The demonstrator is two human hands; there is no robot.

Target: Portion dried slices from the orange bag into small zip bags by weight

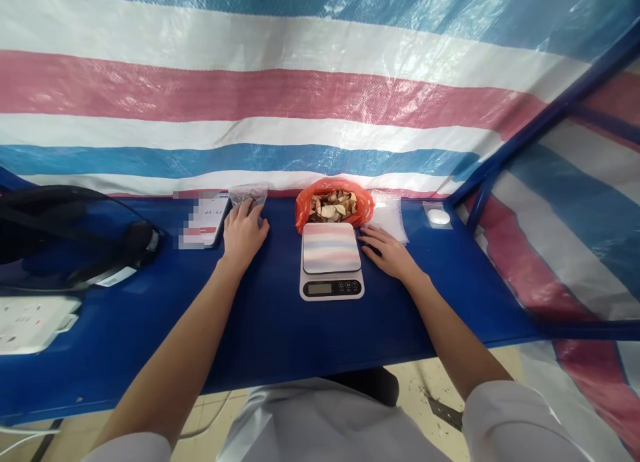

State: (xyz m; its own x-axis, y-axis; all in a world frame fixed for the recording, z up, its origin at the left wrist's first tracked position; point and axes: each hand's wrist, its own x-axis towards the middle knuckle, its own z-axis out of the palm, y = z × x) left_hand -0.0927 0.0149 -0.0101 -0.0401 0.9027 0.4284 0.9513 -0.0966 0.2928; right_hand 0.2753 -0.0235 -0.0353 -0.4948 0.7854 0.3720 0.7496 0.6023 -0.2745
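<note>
My left hand [244, 232] rests with its fingers spread over a small clear zip bag [255, 194] at the back of the table; dark contents show through the plastic, partly hidden by the fingers. My right hand [389, 252] lies palm down, fingers apart, between the scale and a stack of clear plastic bags [391, 212], its fingertips at the bags' near edge. Between both hands sits a white kitchen scale [332, 287] with a bare, glossy platform and a blank-looking display. Right behind it, a red plastic bag [367, 205] stands open, filled with pale and brown dried slices [334, 207].
A phone [210, 219] showing a timer lies left of my left hand. Farther left are a black headset [145, 239] and a white power strip [35, 322]. A small white case [439, 217] on clear plastic lies at the right. Striped sheeting [280, 95] hangs behind the blue table [280, 342].
</note>
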